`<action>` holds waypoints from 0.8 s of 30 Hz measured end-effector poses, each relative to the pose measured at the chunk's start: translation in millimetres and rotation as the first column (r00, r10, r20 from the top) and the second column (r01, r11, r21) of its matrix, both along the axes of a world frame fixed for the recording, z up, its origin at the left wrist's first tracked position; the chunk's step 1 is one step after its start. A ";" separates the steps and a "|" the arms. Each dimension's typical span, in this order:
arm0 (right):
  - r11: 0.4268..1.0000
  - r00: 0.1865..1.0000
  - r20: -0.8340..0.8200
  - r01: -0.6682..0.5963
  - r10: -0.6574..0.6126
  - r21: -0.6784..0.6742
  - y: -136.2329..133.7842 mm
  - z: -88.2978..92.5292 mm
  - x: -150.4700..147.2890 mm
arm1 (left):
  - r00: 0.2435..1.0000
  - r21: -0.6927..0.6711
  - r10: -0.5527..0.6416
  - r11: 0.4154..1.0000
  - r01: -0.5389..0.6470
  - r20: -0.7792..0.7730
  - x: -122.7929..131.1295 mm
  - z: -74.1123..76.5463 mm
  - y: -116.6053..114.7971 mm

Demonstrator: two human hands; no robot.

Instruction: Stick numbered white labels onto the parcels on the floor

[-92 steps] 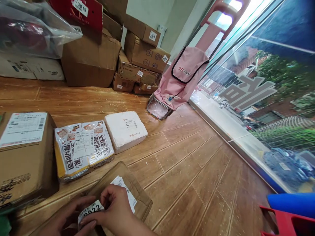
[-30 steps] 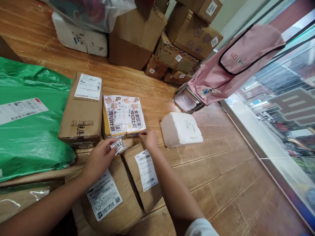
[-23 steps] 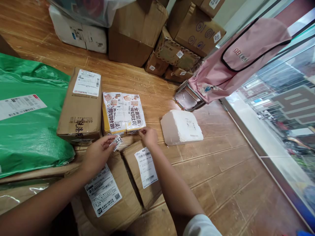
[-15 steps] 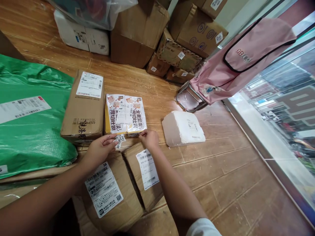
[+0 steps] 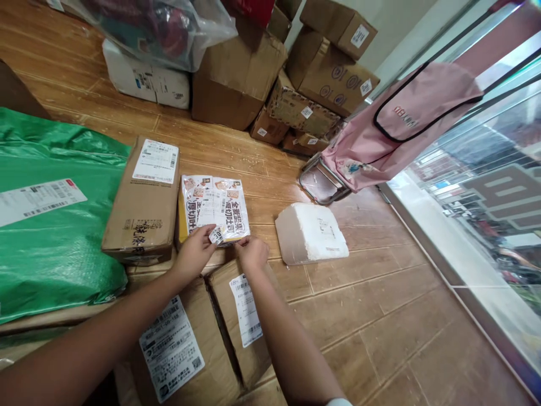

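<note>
My left hand (image 5: pixel 196 248) pinches a small white label (image 5: pixel 216 235) printed with black characters. It holds the label over the near edge of a white and yellow box (image 5: pixel 224 206) with printed toast pictures. My right hand (image 5: pixel 252 252) is closed at the near right corner of that box, fingertips touching or very close to it. Whether anything lies between those fingertips is hidden. Below my forearms are two brown cartons (image 5: pixel 203 321) side by side, bearing white shipping labels. Another brown carton (image 5: pixel 146 206) stands just left of the printed box.
A large green parcel (image 5: pixel 54 237) lies at the left. On the wooden floor to the right rests a white package (image 5: pixel 313 231). A pink trolley bag (image 5: pixel 406 121) leans beyond it near the glass. Stacked cartons (image 5: pixel 236 79) and a clear plastic bag (image 5: pixel 169 28) fill the back.
My left hand has moved right with the label, which now overlaps the printed box's near edge. My right hand stays by the corner. The view has tilted slightly, shifting the scene down.
</note>
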State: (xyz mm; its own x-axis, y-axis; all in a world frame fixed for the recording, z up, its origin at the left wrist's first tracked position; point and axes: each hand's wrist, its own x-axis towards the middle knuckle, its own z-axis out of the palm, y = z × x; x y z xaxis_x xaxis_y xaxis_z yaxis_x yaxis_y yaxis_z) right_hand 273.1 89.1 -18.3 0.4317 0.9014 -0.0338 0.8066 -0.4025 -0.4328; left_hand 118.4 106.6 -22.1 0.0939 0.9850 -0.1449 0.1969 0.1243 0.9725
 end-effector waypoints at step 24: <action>0.922 0.778 -0.529 -0.387 0.339 0.021 -12.1 24.8 -1.0 | 0.999 0.153 0.009 0.988 -0.003 -0.040 39.2 -8.6 33.2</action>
State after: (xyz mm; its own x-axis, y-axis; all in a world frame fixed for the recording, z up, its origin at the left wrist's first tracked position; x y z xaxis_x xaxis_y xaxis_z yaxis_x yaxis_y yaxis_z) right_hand 272.2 77.0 6.5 -0.0300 0.9708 -0.2379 0.5697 -0.1789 -0.8021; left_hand 157.6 139.7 -30.7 0.0852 0.9964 0.0035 0.2365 -0.0237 0.9713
